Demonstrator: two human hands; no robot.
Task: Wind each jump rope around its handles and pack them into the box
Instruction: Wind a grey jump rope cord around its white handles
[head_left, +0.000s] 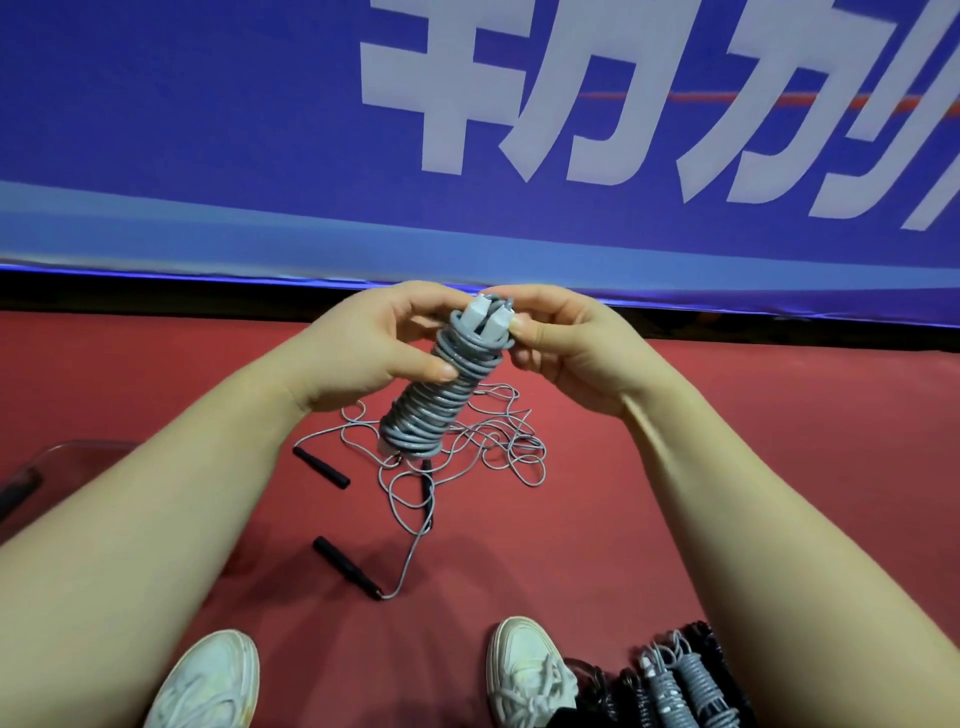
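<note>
The left hand (374, 353) is holding the wound rope (431, 405) up in the air above the red floor (727, 467). Its thumb is pressing across the coils and its fingers are curling round the back. The right hand (566, 353) is pinching the last bit of cord at the top, right beside the white handles (485, 314). The bundle is probably light. The handles inside are making it stiff, but the shiny cord looks bouncy and slippery, so the loops may be trying to spring off. The safest place to hold is around the middle, squeezing the coils. A loose rope (467, 452) is lying below. Some finished ropes (680, 680) are sitting near a shoe (524, 670).
</note>
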